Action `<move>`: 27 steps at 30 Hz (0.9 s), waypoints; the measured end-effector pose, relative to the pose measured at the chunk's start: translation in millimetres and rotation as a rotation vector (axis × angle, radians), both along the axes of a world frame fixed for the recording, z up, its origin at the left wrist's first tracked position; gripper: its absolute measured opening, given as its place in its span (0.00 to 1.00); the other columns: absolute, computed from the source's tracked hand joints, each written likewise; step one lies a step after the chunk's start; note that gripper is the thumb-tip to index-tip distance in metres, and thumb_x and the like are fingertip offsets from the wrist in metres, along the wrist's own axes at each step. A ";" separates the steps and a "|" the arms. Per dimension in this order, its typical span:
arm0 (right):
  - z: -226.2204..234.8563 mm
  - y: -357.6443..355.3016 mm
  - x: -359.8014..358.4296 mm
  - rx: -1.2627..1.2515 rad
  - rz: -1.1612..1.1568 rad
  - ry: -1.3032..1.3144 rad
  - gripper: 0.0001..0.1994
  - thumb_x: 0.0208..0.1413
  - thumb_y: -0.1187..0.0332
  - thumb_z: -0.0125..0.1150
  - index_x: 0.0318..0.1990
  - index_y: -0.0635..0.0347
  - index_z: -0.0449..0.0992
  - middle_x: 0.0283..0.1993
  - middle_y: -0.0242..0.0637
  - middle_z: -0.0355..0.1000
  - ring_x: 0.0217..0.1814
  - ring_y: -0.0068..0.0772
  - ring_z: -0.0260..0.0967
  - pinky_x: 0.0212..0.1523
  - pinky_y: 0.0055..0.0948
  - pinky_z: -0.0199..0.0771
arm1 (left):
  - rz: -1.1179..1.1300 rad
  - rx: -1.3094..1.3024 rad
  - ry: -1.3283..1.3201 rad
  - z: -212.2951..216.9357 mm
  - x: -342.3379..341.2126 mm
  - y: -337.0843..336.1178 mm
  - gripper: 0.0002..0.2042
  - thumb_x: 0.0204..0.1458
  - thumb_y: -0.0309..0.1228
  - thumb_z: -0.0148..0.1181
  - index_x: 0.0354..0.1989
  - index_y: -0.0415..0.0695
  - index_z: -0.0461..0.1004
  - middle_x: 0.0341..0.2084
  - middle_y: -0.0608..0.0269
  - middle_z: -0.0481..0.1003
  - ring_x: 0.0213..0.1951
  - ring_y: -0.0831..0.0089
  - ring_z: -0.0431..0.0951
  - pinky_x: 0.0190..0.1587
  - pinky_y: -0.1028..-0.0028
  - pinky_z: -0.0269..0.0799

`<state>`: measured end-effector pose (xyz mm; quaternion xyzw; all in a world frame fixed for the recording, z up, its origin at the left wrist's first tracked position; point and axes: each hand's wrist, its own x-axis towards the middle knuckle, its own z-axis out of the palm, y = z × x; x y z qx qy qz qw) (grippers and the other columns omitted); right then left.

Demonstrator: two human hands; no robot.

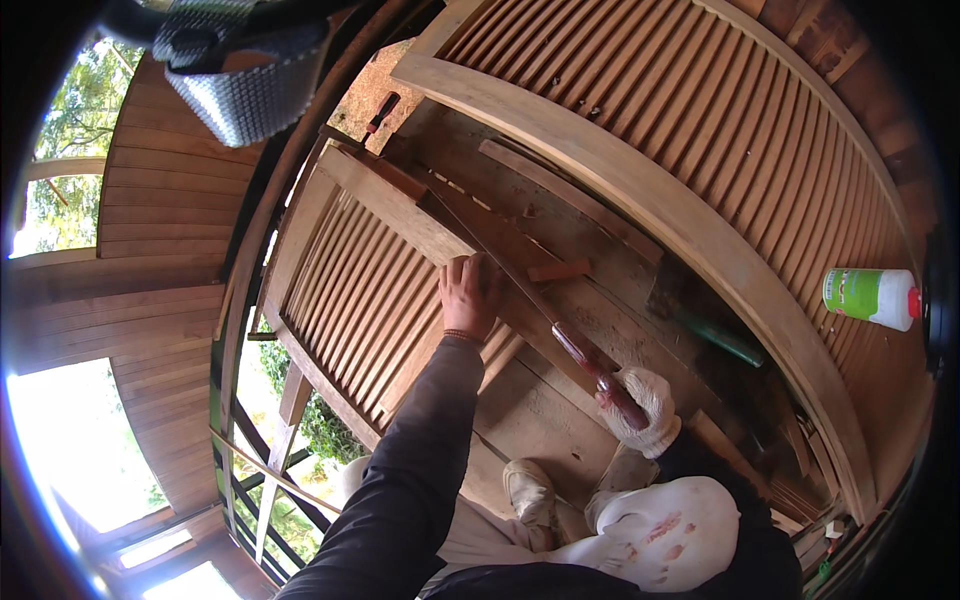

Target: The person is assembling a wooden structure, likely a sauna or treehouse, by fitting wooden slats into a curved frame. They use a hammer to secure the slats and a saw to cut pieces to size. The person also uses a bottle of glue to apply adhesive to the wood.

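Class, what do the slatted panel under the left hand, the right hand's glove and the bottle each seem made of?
Slatted panel: wood, apparently unpainted and matte, judging by its uneven tan tone.
Glove: probably knitted fabric; off-white, matte, textured.
Bottle: likely plastic; smooth white body, bright red cap.

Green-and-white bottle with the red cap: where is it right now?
The bottle is at the head view's far right, on the larger slatted wooden panel, up and right of the gloved right hand.
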<state>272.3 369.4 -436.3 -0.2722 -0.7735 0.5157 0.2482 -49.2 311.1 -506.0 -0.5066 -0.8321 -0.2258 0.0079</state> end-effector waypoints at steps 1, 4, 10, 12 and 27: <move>4.6 1.4 -0.2 0.041 0.020 0.003 0.09 0.47 0.71 0.71 0.36 0.57 0.79 0.30 0.44 0.75 0.32 0.53 0.74 0.34 0.43 0.75 | -0.006 0.006 0.005 -0.4 -0.5 -0.6 0.18 0.52 0.32 0.67 0.51 0.44 0.73 0.44 0.52 0.73 0.49 0.49 0.72 0.55 0.52 0.68; 14.3 2.5 2.6 0.058 0.035 -0.057 0.10 0.46 0.71 0.71 0.38 0.57 0.79 0.30 0.44 0.75 0.33 0.53 0.74 0.33 0.44 0.74 | -0.017 0.014 -0.009 -3.0 -2.6 -0.3 0.17 0.51 0.31 0.66 0.50 0.44 0.73 0.44 0.52 0.73 0.50 0.49 0.72 0.55 0.52 0.69; 16.1 1.0 5.4 0.069 0.080 -0.033 0.11 0.45 0.70 0.70 0.38 0.57 0.79 0.29 0.45 0.73 0.32 0.55 0.72 0.34 0.47 0.72 | -0.018 0.002 -0.018 -6.5 -6.6 -4.7 0.18 0.50 0.32 0.65 0.50 0.43 0.73 0.44 0.50 0.73 0.49 0.49 0.71 0.56 0.51 0.67; 18.8 1.6 6.4 0.111 0.110 -0.062 0.12 0.44 0.70 0.70 0.38 0.58 0.79 0.29 0.45 0.73 0.33 0.55 0.72 0.34 0.47 0.72 | -0.013 -0.001 -0.026 -6.6 -5.9 -2.6 0.18 0.50 0.32 0.65 0.49 0.43 0.73 0.44 0.50 0.73 0.49 0.48 0.71 0.56 0.51 0.67; 18.5 7.5 14.2 0.146 0.131 -0.045 0.15 0.43 0.70 0.71 0.40 0.59 0.79 0.30 0.44 0.74 0.33 0.53 0.73 0.36 0.45 0.74 | 0.163 0.039 -0.051 -10.0 -1.9 14.9 0.08 0.54 0.34 0.61 0.37 0.43 0.75 0.37 0.53 0.74 0.43 0.50 0.73 0.50 0.54 0.68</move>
